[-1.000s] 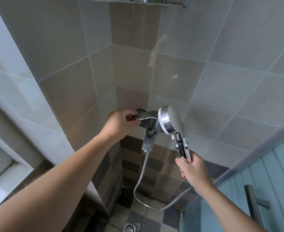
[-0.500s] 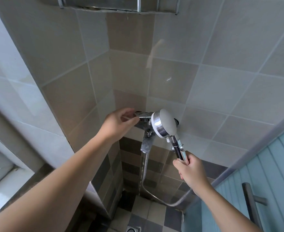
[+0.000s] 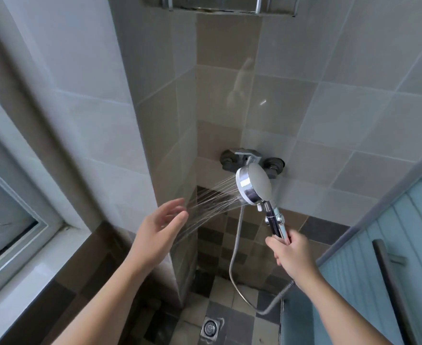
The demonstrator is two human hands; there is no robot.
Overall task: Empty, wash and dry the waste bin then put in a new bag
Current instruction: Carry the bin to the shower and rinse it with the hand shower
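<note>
My right hand [image 3: 292, 252] grips the handle of a chrome shower head [image 3: 253, 186], which points left and sprays thin jets of water. My left hand [image 3: 159, 227] is held out flat, fingers relaxed, in the spray to the left of the shower head. Behind the shower head the wall-mounted mixer tap [image 3: 247, 159] sits in the tiled corner. A metal hose [image 3: 235, 265] loops down from the tap and back up toward my right wrist. No waste bin is in view.
A floor drain [image 3: 210, 328] lies in the checkered tile floor below. A window and its ledge [image 3: 18, 245] are at the left. A blue door with a dark bar handle [image 3: 391, 282] stands at the right. A metal rack [image 3: 220, 6] hangs overhead.
My left hand has let go of the tap lever and moved down and left into the spray. Water now comes out of the shower head, which has dropped lower.
</note>
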